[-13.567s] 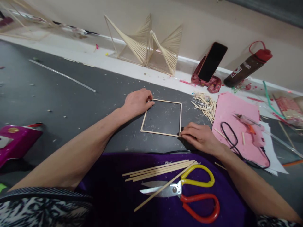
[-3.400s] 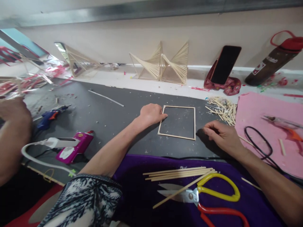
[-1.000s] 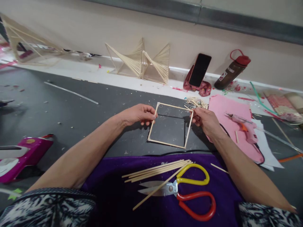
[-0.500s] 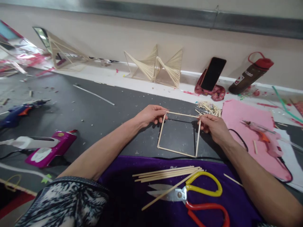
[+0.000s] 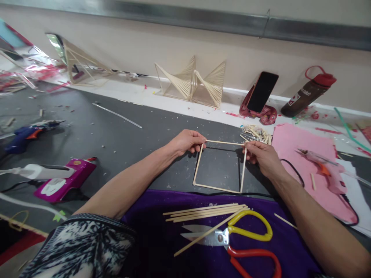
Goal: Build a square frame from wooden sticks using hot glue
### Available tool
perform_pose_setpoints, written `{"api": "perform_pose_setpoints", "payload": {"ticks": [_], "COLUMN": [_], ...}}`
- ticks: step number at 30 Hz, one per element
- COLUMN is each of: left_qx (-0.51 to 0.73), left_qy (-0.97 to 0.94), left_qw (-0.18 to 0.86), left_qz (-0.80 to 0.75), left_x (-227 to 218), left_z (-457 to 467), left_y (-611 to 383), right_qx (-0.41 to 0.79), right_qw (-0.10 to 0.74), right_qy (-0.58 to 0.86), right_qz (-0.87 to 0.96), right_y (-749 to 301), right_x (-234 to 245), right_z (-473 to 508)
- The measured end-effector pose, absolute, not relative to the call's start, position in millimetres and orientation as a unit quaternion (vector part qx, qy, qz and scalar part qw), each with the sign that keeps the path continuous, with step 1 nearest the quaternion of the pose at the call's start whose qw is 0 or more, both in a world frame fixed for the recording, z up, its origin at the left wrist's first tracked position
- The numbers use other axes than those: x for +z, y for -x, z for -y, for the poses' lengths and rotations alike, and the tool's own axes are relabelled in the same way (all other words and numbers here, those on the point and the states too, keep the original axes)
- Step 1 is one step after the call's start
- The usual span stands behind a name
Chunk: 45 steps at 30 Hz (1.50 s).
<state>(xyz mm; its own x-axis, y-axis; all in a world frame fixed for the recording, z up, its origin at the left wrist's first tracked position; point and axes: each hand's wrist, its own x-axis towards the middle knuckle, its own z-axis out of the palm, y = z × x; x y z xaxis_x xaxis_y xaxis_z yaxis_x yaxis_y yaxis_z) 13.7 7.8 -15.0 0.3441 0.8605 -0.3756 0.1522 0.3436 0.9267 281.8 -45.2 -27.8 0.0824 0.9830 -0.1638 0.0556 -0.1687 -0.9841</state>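
A square frame of thin wooden sticks (image 5: 217, 188) is tilted over the grey table, its far side raised and its near side low at the tabletop. My left hand (image 5: 189, 141) pinches the far left corner between thumb and fingers. At the far right corner my right hand (image 5: 259, 152) pinches the frame the same way. Nearer to me, several loose wooden sticks (image 5: 199, 212) lie on a purple cloth (image 5: 150, 239). Scissors (image 5: 222, 237) with one yellow and one red handle rest there too, a single stick lying across their blades.
On the right, a pink glue gun (image 5: 326, 168) lies on a pink cloth (image 5: 298, 143). Short stick offcuts (image 5: 255, 133) are heaped beyond my right hand. A phone (image 5: 263, 92), a bottle (image 5: 308, 92) and stick models (image 5: 193, 83) stand along the wall. Left are a blue glue gun (image 5: 21, 139) and a magenta power strip (image 5: 71, 181).
The view has shifted slightly. Both hands keep their pinch on the frame's far corners, and the far side of the frame appears a little lower.
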Motion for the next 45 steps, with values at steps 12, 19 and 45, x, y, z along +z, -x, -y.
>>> {"api": "perform_pose_setpoints", "payload": {"ticks": [12,19,45], "left_qx": [0.3,0.334,0.386], "left_qy": [-0.458,-0.381,-0.321], "left_qw": [0.674,0.715,0.721], "left_qz": [-0.496,-0.482,-0.478], "left_x": [-12.3,0.7,11.6], "left_z": [-13.5,-36.1,-36.8], "left_y": [-8.5,19.4,19.1], "right_qx": [0.516,0.442,-0.01], "right_qw": [0.464,0.46,0.003], "right_qy": [0.572,0.584,0.481], "right_qz": [0.437,0.503,0.877], "right_y": [-282.9,-287.8,-240.6], "right_x": [-30.7,-28.7,-30.8], "right_z": [44.3,49.7,86.7]}}
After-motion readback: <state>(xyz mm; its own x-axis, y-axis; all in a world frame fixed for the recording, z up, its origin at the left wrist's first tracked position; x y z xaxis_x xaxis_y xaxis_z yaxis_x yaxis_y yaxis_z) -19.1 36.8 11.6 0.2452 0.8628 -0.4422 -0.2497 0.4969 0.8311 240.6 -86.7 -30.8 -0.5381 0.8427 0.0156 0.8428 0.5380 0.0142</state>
